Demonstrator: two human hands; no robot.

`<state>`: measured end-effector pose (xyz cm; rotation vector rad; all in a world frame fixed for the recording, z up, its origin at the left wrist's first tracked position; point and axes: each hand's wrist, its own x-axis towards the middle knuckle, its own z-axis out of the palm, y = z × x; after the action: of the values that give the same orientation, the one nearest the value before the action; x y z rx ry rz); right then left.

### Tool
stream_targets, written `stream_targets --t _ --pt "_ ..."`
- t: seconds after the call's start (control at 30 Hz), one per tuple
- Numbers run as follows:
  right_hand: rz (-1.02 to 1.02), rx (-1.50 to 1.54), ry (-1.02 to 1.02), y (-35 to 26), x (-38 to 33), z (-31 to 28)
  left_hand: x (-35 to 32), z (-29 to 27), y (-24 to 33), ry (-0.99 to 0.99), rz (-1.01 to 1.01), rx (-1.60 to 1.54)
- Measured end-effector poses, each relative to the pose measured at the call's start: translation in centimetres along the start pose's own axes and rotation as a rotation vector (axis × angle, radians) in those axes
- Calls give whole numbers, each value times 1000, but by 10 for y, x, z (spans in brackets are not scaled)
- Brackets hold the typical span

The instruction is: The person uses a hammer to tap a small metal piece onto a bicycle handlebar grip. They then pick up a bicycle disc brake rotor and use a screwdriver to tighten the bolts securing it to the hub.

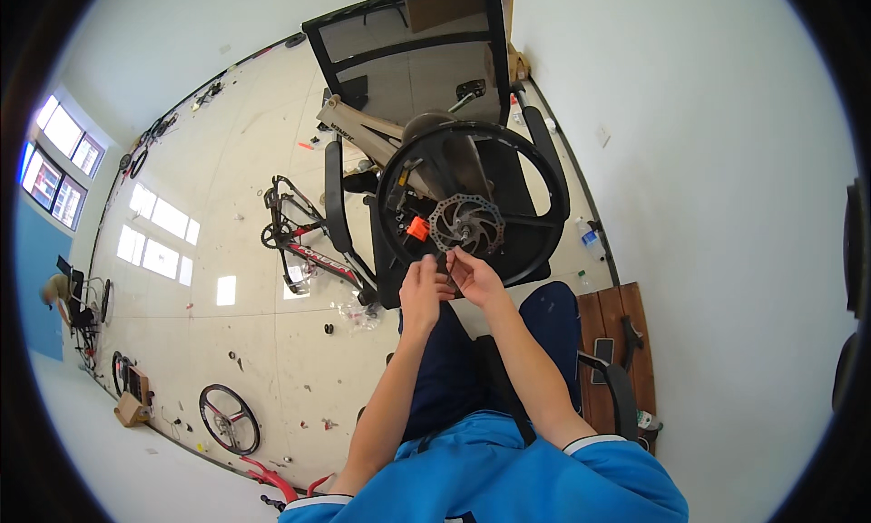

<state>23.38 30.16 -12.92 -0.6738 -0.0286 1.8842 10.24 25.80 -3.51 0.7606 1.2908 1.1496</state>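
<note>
A black bicycle wheel (556, 192) leans on the seat of a black office chair (535, 115) in front of me. At the wheel's hub sits a silver brake disc (493, 233) with a short axle sticking out of its middle. Just below the disc, my right hand (476, 280) has its fingertips pinched together on something small that I cannot make out. Beside it on the left is my left hand (424, 292), its fingers curled and slightly blurred. An orange piece (417, 228) and a beige bicycle frame (363, 124) lie on the chair near the wheel.
Left of the chair, a black and red bicycle frame (313, 255) lies on the tiled floor. Another wheel (229, 419) lies at lower left. A wooden bench (641, 378) with a phone (602, 360) stands by my right leg. A bottle (592, 242) is near the right wall. Far left, a person (59, 292) bends over.
</note>
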Motion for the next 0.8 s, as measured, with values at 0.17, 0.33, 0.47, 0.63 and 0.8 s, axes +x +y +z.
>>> stream_targets --t 0.17,0.33,0.47,0.63,0.8 --pt "-18 8 41 3 11 -5 -1 7 -5 -21 496 639" --pt "-12 64 -41 -3 -2 14 14 1 -25 24 476 634" --pt "-35 43 -51 -3 2 7 5 10 -5 -10 348 449" --pt "-28 55 16 0 13 0 -1 1 3 36 690 839" --pt "-52 10 46 4 13 0 8 1 -6 31 394 611"
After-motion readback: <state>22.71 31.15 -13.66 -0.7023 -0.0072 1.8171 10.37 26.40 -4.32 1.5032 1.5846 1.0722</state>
